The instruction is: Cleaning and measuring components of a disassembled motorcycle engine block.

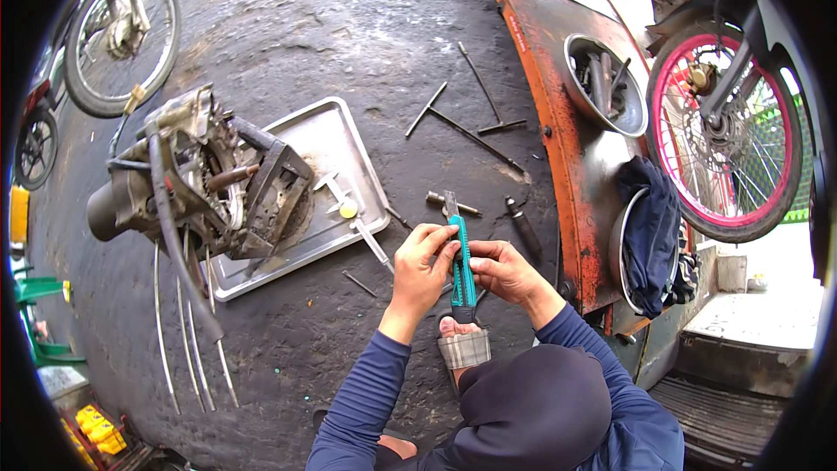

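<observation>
Both my hands grip a teal utility knife point(463, 295), held upright in the view with its blade point(450, 202) extended at the top. My left hand point(420, 270) pinches it from the left, thumb near the upper body. My right hand point(506, 275) holds it from the right with fingers curled. Below it is my bare foot point(450, 328) in a plaid cuff. Just beyond the knife lie a metal socket tool point(466, 208) and a dark cylindrical tool point(523, 228). A caliper point(372, 241) with a round yellow dial rests partly on the metal tray point(350, 126) to the left.
An engine point(200, 176) stands at left on the tray, near long rods point(187, 340). T-handle wrenches point(466, 129) lie ahead. At right are an orange metal platform point(579, 263), a tool bowl point(637, 105), dark cloth point(649, 235) and a pink motorcycle wheel point(674, 192). Another wheel point(83, 92) is upper left.
</observation>
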Demonstrator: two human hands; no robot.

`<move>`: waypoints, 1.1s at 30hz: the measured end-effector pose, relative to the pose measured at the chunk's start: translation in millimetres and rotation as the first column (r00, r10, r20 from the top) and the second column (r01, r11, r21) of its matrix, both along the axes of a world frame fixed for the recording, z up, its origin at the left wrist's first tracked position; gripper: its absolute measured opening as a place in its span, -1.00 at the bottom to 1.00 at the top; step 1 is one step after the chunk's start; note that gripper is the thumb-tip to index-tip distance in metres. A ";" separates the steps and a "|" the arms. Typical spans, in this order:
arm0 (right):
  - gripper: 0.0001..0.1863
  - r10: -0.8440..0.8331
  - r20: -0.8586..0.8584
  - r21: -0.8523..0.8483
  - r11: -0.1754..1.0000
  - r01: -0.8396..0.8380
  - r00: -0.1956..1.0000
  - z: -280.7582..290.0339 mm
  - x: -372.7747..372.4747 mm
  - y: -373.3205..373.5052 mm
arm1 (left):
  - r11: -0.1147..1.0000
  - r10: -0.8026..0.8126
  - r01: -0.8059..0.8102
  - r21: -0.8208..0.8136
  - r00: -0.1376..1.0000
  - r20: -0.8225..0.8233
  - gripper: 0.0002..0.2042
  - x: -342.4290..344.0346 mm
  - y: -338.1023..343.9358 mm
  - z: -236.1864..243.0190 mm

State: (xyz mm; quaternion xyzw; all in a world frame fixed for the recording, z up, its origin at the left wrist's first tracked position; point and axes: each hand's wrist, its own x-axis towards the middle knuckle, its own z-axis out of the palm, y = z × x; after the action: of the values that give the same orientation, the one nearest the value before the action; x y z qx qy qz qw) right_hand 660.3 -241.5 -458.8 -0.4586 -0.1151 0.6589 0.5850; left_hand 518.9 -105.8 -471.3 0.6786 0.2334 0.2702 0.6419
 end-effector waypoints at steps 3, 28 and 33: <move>-0.49 -0.101 -0.050 0.017 0.995 0.102 0.994 9.5 6.7 -12.5 | 0.997 -0.076 0.077 -0.006 0.992 0.101 -0.64 11.8 -8.7 9.1; -0.69 0.645 0.709 -0.123 0.511 0.851 -0.285 109.7 224.7 -232.5 | 0.200 -0.713 0.822 -0.534 0.496 0.495 -0.36 -57.7 -67.9 8.2; -0.75 0.030 0.642 0.535 0.698 0.476 -0.766 250.7 133.8 -141.3 | 0.554 -0.644 0.619 -0.556 0.742 0.185 -0.85 -60.6 -36.0 29.6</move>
State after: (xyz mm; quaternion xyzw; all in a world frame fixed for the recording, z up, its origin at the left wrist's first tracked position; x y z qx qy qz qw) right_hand 794.1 -382.8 -208.1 -0.8406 -0.2819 -0.3880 0.2516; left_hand 458.3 -141.8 -441.6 0.4899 0.0583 -0.0770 0.8664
